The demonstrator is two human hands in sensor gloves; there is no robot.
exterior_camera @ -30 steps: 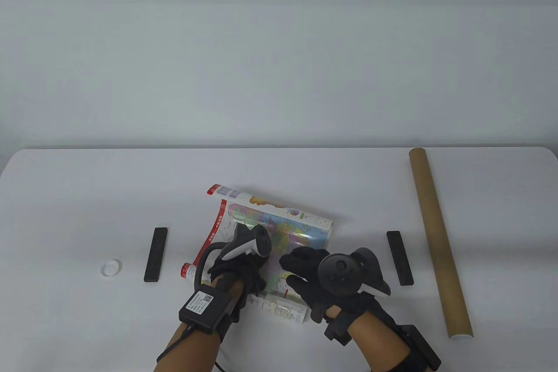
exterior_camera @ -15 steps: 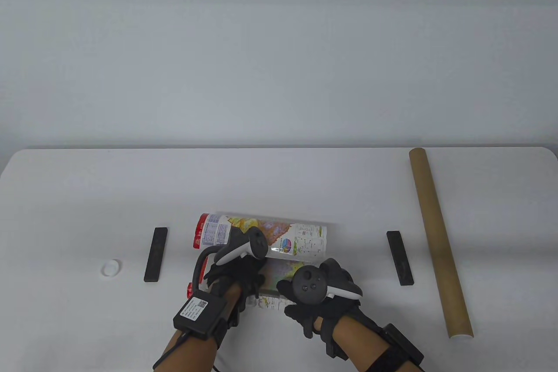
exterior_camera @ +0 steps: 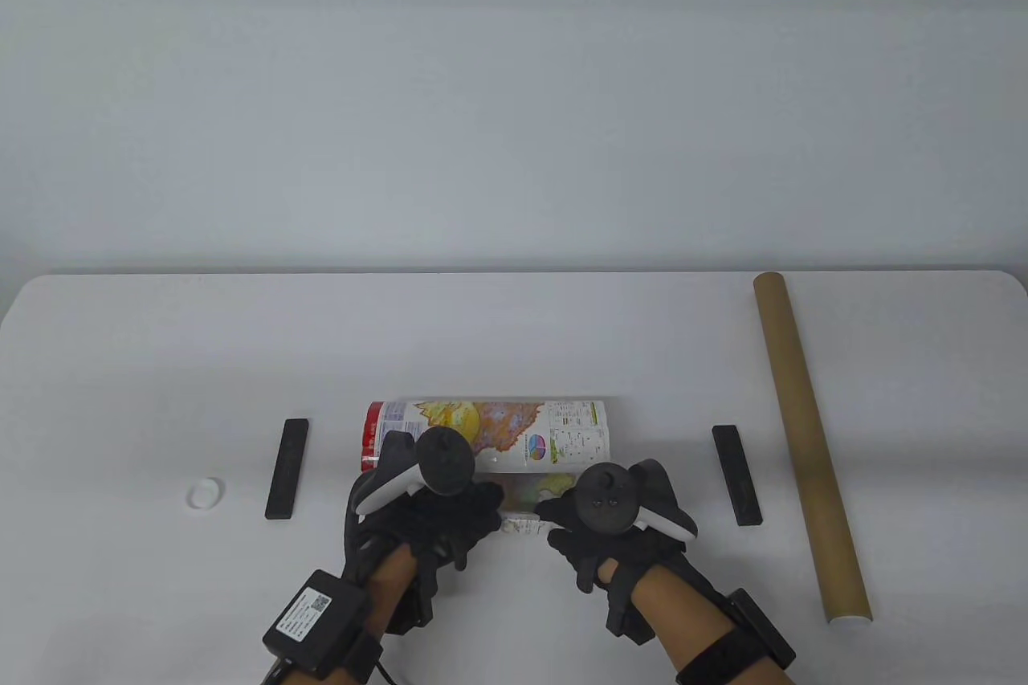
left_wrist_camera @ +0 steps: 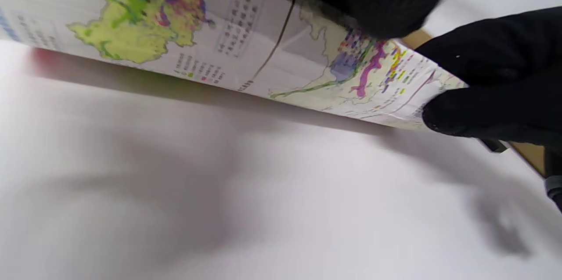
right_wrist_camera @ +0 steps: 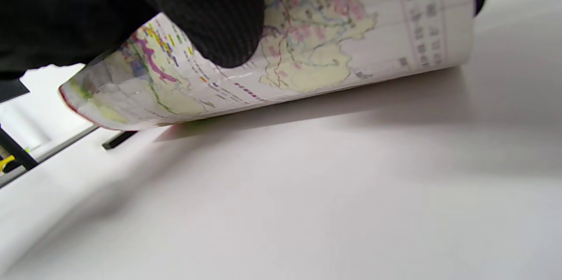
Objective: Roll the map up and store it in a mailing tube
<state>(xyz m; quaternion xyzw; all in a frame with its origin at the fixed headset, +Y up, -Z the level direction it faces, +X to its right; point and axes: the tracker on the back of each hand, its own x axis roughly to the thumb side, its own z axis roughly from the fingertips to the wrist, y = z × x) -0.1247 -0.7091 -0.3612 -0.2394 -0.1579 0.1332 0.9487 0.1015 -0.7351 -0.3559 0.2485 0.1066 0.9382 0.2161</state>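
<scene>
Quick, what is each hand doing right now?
Left hand: grips the rolled map.
Right hand: grips the same map.

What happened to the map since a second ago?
The map went from half-open and crooked to a roll lying straight across the table. The left hand and right hand slid toward the person and now grip its near edge. The mailing tube, two black bars and white cap stayed put.
</scene>
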